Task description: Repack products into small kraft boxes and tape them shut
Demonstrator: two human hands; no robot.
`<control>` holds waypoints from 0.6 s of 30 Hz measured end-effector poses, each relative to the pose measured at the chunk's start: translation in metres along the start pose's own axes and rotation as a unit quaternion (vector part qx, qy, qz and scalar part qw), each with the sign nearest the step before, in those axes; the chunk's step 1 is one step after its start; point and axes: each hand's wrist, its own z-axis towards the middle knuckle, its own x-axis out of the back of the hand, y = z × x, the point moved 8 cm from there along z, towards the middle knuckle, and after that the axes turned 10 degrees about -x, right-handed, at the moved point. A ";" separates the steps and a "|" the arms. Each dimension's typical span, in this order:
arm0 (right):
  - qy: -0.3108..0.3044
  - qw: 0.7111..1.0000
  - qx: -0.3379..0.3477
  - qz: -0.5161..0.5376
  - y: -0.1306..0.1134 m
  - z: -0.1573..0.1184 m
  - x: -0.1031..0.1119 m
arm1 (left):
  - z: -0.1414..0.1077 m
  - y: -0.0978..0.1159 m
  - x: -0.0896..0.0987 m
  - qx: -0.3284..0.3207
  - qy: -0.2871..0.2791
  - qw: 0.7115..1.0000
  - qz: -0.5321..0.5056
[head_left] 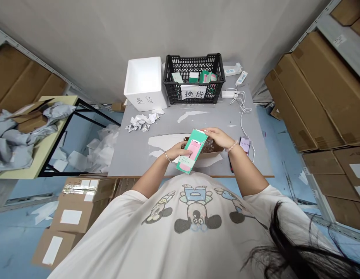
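A slim green box point(198, 136) with a pink device pictured on its front is held tilted over the front of the table. My left hand point(181, 149) grips its left side, thumb lying across the front. At its upper right end, my right hand point(217, 136) has its fingers closed on the edge. Behind and below the green box sits an opened brown carton point(210, 155) with shiny brown wrapping point(209, 145) in it, partly hidden by the box and my right hand. White torn paper point(159, 140) lies beside the carton.
A white foam bin point(145, 100) and a black crate point(194, 99) holding several green boxes stand at the back. Crumpled paper point(142, 122) lies front left of them. A phone point(244, 145), white cable point(242, 120) and power strips point(232, 70) are on the right.
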 end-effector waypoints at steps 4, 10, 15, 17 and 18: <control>0.002 0.999 -0.009 -0.043 0.002 -0.007 0.000 | -0.002 0.001 0.002 0.011 -0.023 1.000 0.011; 0.091 0.995 -0.032 0.018 0.014 -0.003 0.017 | -0.003 0.006 0.004 -0.017 -0.049 0.998 0.025; 0.110 0.973 -0.135 0.152 0.047 0.003 0.028 | -0.004 0.010 -0.002 -0.050 -0.088 0.993 0.064; 0.099 0.967 -0.165 0.167 0.057 0.006 0.021 | -0.004 0.013 -0.005 -0.070 -0.088 0.989 0.092; 0.096 0.966 -0.168 0.169 0.059 0.009 0.016 | -0.004 0.015 -0.006 -0.081 -0.083 0.988 0.106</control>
